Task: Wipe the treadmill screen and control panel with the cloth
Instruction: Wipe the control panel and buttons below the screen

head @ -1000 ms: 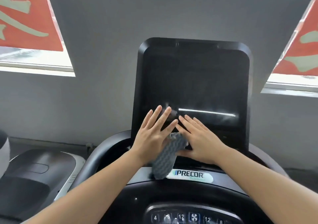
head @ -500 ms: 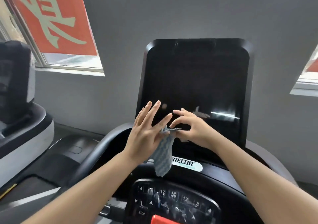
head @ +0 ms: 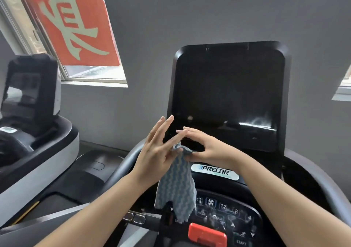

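Note:
The black treadmill screen [head: 228, 95] stands upright ahead, dark, with a bright glare streak at its lower right. Below it lies the control panel [head: 224, 208] with numbered keys and a red stop button [head: 207, 235]. A grey-blue wavy-patterned cloth [head: 176, 186] hangs in front of the console, covering the panel's left keys. My right hand [head: 205, 148] pinches the cloth's top between thumb and fingers. My left hand [head: 157, 152] is beside it with straight fingers pointing up, its thumb side touching the cloth's top. Both hands are just in front of the screen's lower left corner.
A white Precor label [head: 214, 171] sits between screen and panel. Grey handrails [head: 121, 163] curve round the console. Another exercise machine [head: 32, 114] stands close on the left. A window with a red banner [head: 72, 23] is set in the grey wall.
Both hands have come off the screen's lower edge. The right hand's fingers have curled onto the cloth's top, and the cloth now hangs longer. The view has shifted left and down.

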Motion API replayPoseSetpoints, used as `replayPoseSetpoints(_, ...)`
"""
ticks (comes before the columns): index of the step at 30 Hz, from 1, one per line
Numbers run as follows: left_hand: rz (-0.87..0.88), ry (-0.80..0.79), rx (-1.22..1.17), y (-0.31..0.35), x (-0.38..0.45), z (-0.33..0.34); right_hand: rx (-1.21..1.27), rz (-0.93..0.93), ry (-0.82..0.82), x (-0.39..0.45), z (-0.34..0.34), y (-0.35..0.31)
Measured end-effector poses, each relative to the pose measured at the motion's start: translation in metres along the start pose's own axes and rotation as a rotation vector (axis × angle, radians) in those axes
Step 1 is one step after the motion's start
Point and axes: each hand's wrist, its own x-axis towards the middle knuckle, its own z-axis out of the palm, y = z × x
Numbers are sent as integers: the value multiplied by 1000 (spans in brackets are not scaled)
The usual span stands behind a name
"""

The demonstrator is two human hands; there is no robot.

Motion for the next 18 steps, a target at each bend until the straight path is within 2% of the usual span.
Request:
replayPoseSetpoints(2, 16, -25, -24, -3, -6, -11, -1, 2, -44, 3, 12, -12)
replayPoseSetpoints(6, 49, -44, -77, -18, -24, -32, -42, -10, 51, 5, 40, -26)
replayPoseSetpoints(11, 87, -81, -141, -32, -49, -50, 163, 92, 138, -14, 75, -54)
replayPoseSetpoints(14, 130, -113, -183, -32, -60, -49, 116, 115, 149, -22, 97, -74)
replayPoseSetpoints(18, 118, -132, -283, -30, -71, -38, -134, 156, 233, -40, 107, -75)
